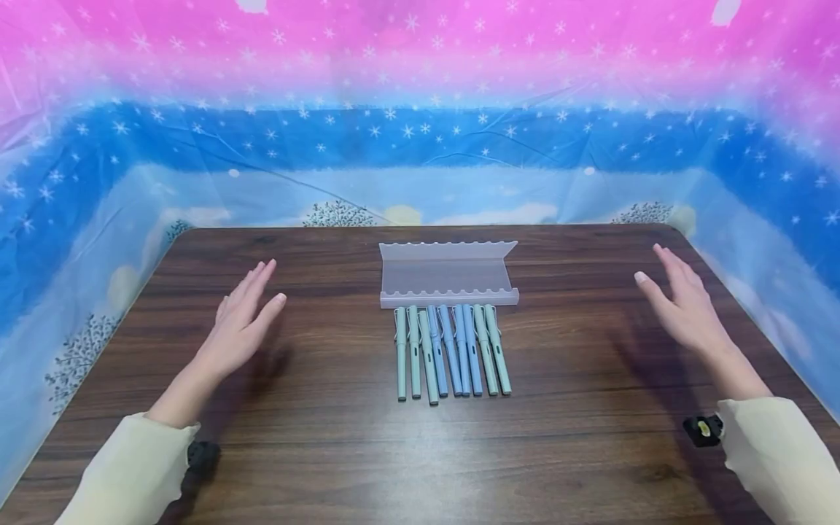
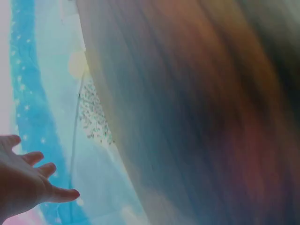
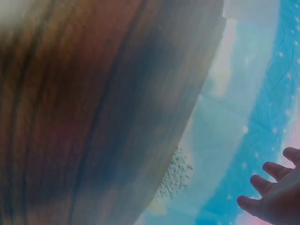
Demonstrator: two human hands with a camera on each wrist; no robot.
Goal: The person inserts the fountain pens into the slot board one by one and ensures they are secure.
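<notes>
Several capped pens lie side by side in a row on the wooden table; green pens (image 1: 402, 357) flank the blue pens (image 1: 451, 354), with more green pens (image 1: 492, 350) at the right end. Just behind them sits a translucent plastic pen holder (image 1: 449, 297) with scalloped edges. To the left of the row, my left hand (image 1: 241, 321) hovers above the table, fingers extended, holding nothing. On the other side my right hand (image 1: 685, 310) is raised likewise, its fingers spread and touching nothing. Each wrist view shows the same bare fingers, left hand (image 2: 28, 180) and right hand (image 3: 276, 187).
The dark wood-grain table (image 1: 315, 452) has rounded far corners. A pink and blue snowflake cloth (image 1: 367, 138) hangs round its back and sides. Black wrist cameras (image 1: 702, 431) sit at the cream sleeves (image 1: 781, 445).
</notes>
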